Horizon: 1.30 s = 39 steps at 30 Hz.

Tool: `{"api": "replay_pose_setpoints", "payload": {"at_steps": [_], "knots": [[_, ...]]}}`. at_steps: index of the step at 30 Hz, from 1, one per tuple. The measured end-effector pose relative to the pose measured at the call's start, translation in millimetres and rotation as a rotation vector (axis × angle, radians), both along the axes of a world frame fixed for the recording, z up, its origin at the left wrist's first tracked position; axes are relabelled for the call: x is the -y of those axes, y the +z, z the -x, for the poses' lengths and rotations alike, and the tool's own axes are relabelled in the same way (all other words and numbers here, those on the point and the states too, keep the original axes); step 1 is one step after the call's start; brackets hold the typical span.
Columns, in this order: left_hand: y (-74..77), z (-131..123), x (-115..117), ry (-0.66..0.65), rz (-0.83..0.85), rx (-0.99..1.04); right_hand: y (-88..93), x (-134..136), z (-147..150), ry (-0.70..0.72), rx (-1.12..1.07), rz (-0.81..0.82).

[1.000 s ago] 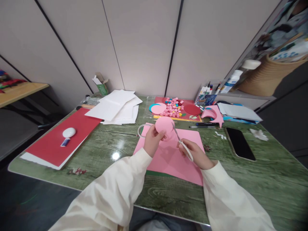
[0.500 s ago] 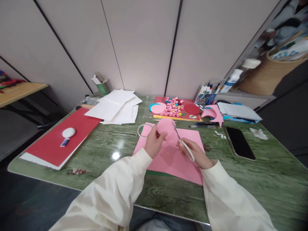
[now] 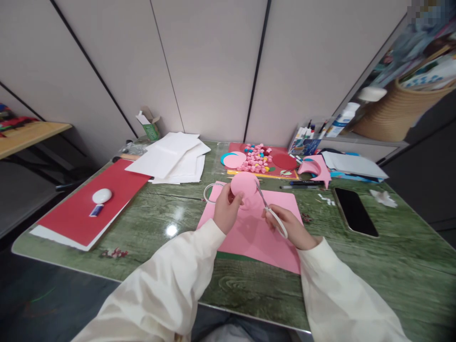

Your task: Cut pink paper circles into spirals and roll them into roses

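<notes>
My left hand (image 3: pixel 228 206) pinches a round pink paper disc (image 3: pixel 244 183) by its lower left edge, holding it above the table. My right hand (image 3: pixel 287 224) grips a pair of white-handled scissors (image 3: pixel 275 222), whose blades reach the disc's right edge. A thin curl of pink paper hangs just below the disc. Underneath both hands lies a pink paper sheet (image 3: pixel 263 251). To the left of the disc, a ring-shaped roll of tape (image 3: pixel 210 194) overlaps the sheet's far left corner.
Red paper (image 3: pixel 71 218) with a white oval object (image 3: pixel 101 195) is at left. White sheets (image 3: pixel 167 156) lie behind it. Pink paper pieces (image 3: pixel 254 161) are heaped at the back. A phone (image 3: pixel 355 212), pens (image 3: pixel 302 185) and pink offcuts (image 3: pixel 317 167) sit on the right.
The disc has shifted slightly up and left with my left hand, and its outline sits turned a little. The scissors stay at its right edge, almost unmoved.
</notes>
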<state>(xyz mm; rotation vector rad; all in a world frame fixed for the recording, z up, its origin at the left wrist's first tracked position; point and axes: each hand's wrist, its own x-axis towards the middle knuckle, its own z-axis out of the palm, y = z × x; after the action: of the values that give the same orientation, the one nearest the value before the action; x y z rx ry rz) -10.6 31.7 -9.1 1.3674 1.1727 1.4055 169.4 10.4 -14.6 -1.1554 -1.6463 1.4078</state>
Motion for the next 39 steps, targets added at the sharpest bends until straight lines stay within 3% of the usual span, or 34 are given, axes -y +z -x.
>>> {"api": "replay_pose_setpoints", "payload": {"at_steps": [10,24,39], "knots": [[1.1,0.4,0.0,0.031,0.001,0.040,-1.7,-1.0,-1.1,0.004,0.007,-0.001],[-1.1,1.0,0.8,-0.093,0.020,-0.084,2.5,-1.4,-2.5,-0.007,0.008,0.009],[5.4,2.0,2.5,-0.028,0.002,-0.050,1.5,-1.3,-2.4,-0.008,0.020,-0.013]]}}
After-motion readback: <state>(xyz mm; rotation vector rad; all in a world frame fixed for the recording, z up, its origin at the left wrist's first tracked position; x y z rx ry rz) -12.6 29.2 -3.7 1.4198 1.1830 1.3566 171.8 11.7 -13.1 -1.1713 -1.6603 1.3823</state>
